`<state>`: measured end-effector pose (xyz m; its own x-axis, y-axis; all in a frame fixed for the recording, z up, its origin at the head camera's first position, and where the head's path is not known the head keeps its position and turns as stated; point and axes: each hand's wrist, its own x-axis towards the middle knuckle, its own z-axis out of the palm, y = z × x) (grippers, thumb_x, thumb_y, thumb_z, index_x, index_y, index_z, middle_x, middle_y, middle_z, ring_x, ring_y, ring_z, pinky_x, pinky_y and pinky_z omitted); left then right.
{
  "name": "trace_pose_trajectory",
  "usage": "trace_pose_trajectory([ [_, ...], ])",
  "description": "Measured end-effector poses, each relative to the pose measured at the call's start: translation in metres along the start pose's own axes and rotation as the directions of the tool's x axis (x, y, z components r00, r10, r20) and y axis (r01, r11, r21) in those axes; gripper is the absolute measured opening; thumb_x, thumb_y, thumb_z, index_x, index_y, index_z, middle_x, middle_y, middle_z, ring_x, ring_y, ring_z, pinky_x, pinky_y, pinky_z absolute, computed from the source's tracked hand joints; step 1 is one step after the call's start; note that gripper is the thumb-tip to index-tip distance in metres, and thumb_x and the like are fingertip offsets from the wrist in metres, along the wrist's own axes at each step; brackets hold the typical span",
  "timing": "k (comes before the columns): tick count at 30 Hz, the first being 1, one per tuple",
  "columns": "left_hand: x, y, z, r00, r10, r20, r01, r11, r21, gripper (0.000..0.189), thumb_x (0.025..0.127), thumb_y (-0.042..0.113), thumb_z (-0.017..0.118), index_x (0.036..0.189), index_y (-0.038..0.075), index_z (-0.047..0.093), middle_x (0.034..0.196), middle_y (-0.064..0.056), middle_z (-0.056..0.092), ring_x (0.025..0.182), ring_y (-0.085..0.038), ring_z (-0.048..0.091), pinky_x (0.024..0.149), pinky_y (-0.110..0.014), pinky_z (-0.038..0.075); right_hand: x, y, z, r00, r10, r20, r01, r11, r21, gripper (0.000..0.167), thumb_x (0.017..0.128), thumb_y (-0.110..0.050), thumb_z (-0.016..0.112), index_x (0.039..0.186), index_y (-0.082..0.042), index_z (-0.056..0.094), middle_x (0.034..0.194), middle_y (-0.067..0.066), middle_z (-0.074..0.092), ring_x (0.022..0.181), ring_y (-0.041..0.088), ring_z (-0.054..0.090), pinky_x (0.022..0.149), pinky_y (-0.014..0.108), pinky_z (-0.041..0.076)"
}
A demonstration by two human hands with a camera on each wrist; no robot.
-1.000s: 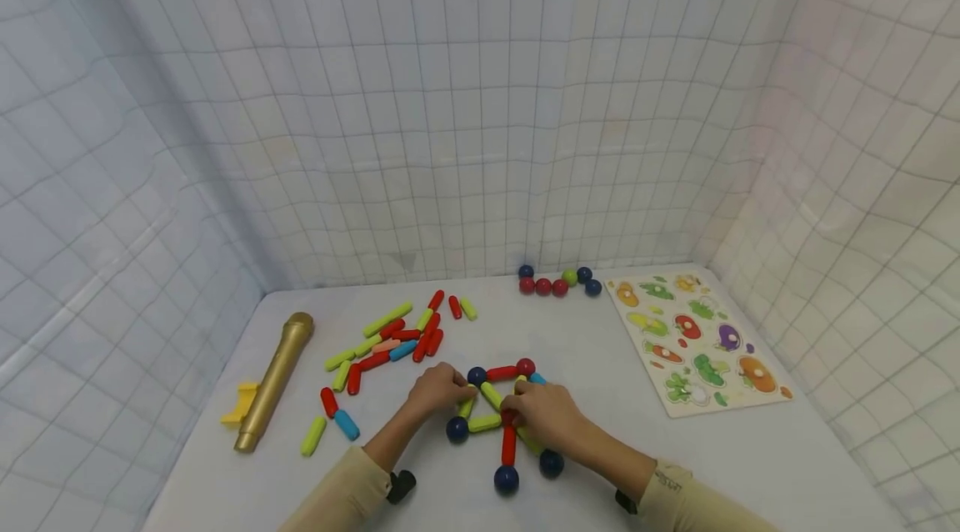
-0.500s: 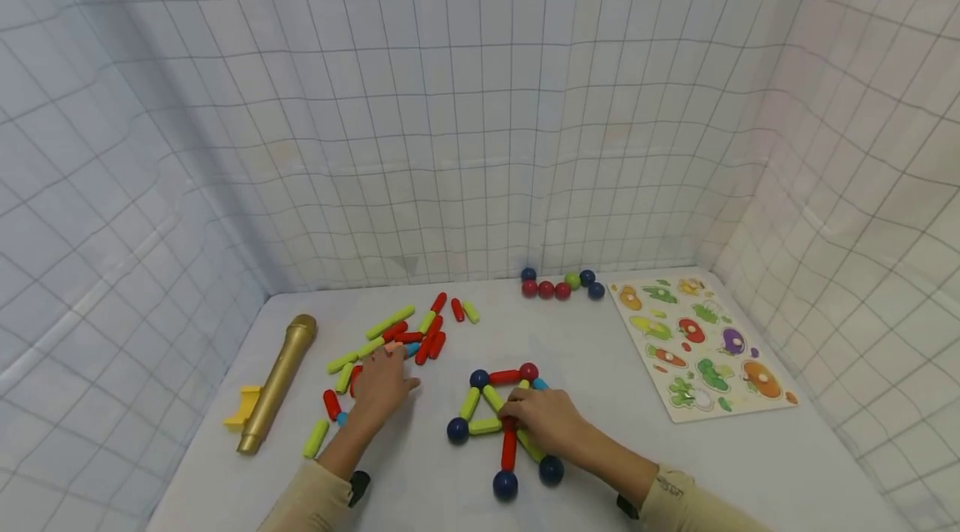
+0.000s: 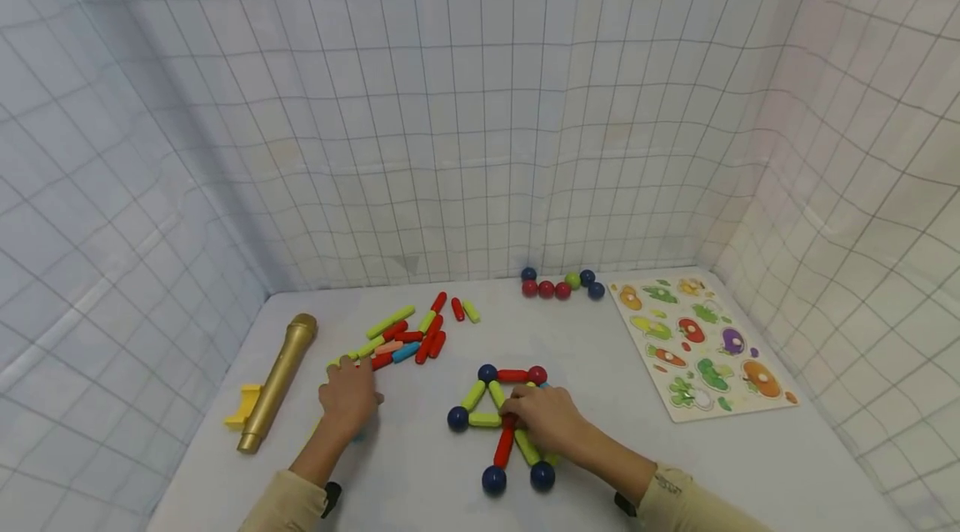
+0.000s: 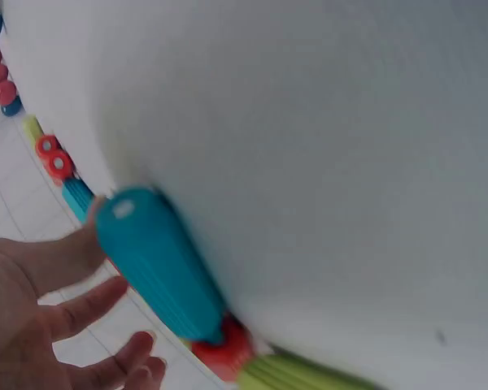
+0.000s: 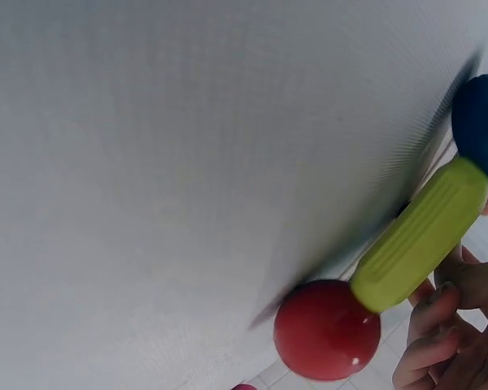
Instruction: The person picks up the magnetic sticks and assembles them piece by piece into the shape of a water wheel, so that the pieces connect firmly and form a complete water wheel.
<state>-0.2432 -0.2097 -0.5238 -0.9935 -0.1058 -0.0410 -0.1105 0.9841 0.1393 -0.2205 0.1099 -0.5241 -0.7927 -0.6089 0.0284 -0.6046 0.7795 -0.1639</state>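
My left hand point(image 3: 350, 394) reaches over the loose sticks at the left. In the left wrist view its fingers are spread and loosely bent beside a blue stick point(image 4: 159, 260), which joins a red stick point(image 4: 226, 351); no grip on a stick shows. My right hand point(image 3: 546, 422) holds the middle of a ball-and-stick frame point(image 3: 486, 420) by a red part mostly hidden under the fingertips. Navy balls point(image 3: 494, 480) and a red ball point(image 3: 537, 375) sit at its corners, joined by lime and red sticks. A lime stick point(image 5: 423, 236) and red ball point(image 5: 327, 329) appear close in the right wrist view.
More loose sticks point(image 3: 407, 351) lie behind my left hand. A gold tube point(image 3: 279, 382) and yellow piece point(image 3: 244, 407) are at far left. Several balls point(image 3: 546, 289) line the back. A vegetable puzzle board point(image 3: 701, 348) lies at the right; gridded cloth point(image 3: 480, 115) walls the table.
My left hand has left the frame and moved left to the loose sticks, then nearer. My right hand keeps its place; the frame has turned slightly under it.
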Motion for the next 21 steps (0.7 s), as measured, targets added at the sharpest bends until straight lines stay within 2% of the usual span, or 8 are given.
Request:
trace_pose_trajectory([
  [2, 0.001, -0.006, -0.002, 0.999, -0.031, -0.02, 0.031, 0.999, 0.022, 0.051, 0.083, 0.018, 0.076, 0.123, -0.004, 0.055, 0.108, -0.031, 0.053, 0.097, -0.049, 0.055, 0.067, -0.055, 0.053, 0.0, 0.0, -0.001, 1.0, -0.003, -0.017, 0.003, 1.0, -0.018, 0.028, 0.084, -0.012, 0.073, 0.108, -0.027, 0.074, 0.092, -0.005, 0.065, 0.062, 0.007, 0.043, 0.051, 0.016, 0.036],
  [5, 0.001, -0.011, -0.005, 0.998, -0.053, 0.013, 0.053, 0.999, 0.003, 0.037, 0.091, 0.011, 0.065, 0.123, -0.004, 0.054, 0.103, -0.03, 0.055, 0.089, -0.046, 0.059, 0.065, -0.053, 0.054, 0.0, -0.001, -0.002, 1.0, 0.001, -0.027, -0.002, 0.999, -0.034, 0.028, 0.085, -0.013, 0.073, 0.108, -0.026, 0.074, 0.092, -0.004, 0.064, 0.06, 0.008, 0.042, 0.05, 0.017, 0.035],
  [7, 0.0, -0.012, -0.006, 0.997, -0.063, 0.033, 0.064, 0.998, -0.015, 0.036, 0.092, 0.01, 0.062, 0.123, -0.005, 0.054, 0.101, -0.03, 0.057, 0.084, -0.043, 0.061, 0.065, -0.051, 0.055, -0.001, -0.001, -0.003, 1.0, 0.003, -0.02, -0.003, 1.0, -0.024, 0.027, 0.085, -0.013, 0.073, 0.108, -0.026, 0.074, 0.092, -0.004, 0.064, 0.06, 0.008, 0.042, 0.05, 0.017, 0.035],
  [12, 0.004, -0.011, -0.005, 0.993, -0.1, 0.054, 0.105, 0.991, -0.081, 0.053, 0.086, 0.023, 0.074, 0.125, -0.005, 0.051, 0.107, -0.032, 0.055, 0.083, -0.041, 0.061, 0.068, -0.051, 0.055, -0.001, -0.001, -0.002, 1.0, -0.001, -0.006, 0.001, 1.0, -0.005, 0.026, 0.085, -0.013, 0.072, 0.109, -0.025, 0.074, 0.091, -0.003, 0.063, 0.059, 0.007, 0.042, 0.05, 0.016, 0.035],
  [14, 0.007, -0.012, -0.004, 0.994, -0.1, 0.05, 0.105, 0.989, -0.104, 0.054, 0.087, 0.024, 0.073, 0.126, -0.004, 0.05, 0.107, -0.032, 0.056, 0.084, -0.041, 0.061, 0.07, -0.052, 0.055, -0.001, -0.002, -0.002, 1.0, 0.003, -0.005, -0.003, 1.0, -0.006, 0.026, 0.086, -0.013, 0.072, 0.109, -0.025, 0.074, 0.092, -0.003, 0.063, 0.06, 0.007, 0.042, 0.051, 0.016, 0.035],
  [18, 0.012, -0.015, -0.002, 0.996, -0.083, 0.045, 0.088, 0.989, -0.118, 0.042, 0.096, 0.015, 0.06, 0.132, -0.002, 0.046, 0.103, -0.031, 0.059, 0.082, -0.041, 0.062, 0.067, -0.051, 0.055, -0.001, -0.002, -0.002, 1.0, 0.007, -0.008, -0.007, 1.0, -0.014, 0.026, 0.086, -0.014, 0.072, 0.109, -0.026, 0.073, 0.092, -0.004, 0.063, 0.06, 0.007, 0.042, 0.051, 0.016, 0.035],
  [21, 0.014, -0.017, -0.004, 0.994, -0.092, 0.053, 0.098, 0.987, -0.13, 0.042, 0.097, 0.011, 0.052, 0.137, 0.001, 0.044, 0.105, -0.034, 0.058, 0.082, -0.044, 0.063, 0.064, -0.05, 0.055, -0.001, -0.003, -0.002, 1.0, 0.009, -0.004, -0.009, 1.0, -0.019, 0.025, 0.086, -0.015, 0.072, 0.109, -0.026, 0.073, 0.092, -0.004, 0.063, 0.06, 0.008, 0.042, 0.051, 0.016, 0.036],
])
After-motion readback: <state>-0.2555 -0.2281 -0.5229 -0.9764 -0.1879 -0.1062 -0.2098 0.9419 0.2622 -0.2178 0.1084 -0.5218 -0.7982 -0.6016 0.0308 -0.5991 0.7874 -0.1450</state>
